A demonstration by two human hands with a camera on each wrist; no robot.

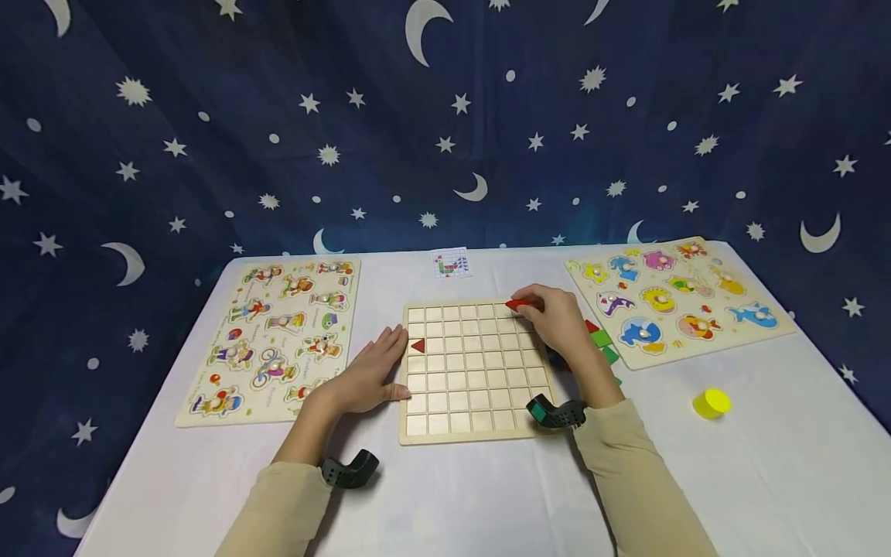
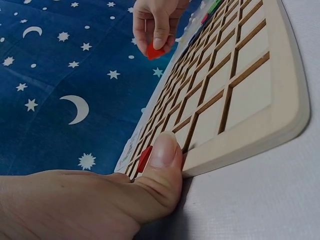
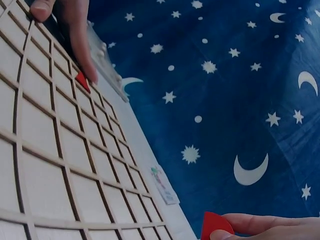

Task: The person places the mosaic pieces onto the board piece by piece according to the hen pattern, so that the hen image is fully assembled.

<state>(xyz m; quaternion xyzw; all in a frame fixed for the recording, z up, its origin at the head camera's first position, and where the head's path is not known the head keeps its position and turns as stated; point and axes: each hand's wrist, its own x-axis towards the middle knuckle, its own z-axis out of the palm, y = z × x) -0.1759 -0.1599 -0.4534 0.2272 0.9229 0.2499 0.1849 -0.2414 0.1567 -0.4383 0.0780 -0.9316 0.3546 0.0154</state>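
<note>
Red piece [image 1: 518,305]: pinched in right hand [image 1: 557,321] grip, above grid board [image 1: 473,371] far edge.
Left hand [image 1: 369,375]: fingers spread flat, steadying board's left edge beside red triangle [image 1: 418,346].

coloured blocks [image 1: 600,338] partly hidden behind right hand [image 1: 557,321]; pattern card [image 1: 451,264] too small to read

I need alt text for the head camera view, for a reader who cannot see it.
A right hand pinches a red piece over the top edge of a wooden grid board, while the left hand rests flat at the board's left edge beside a red triangle already placed. Two picture puzzles flank the board.
</note>
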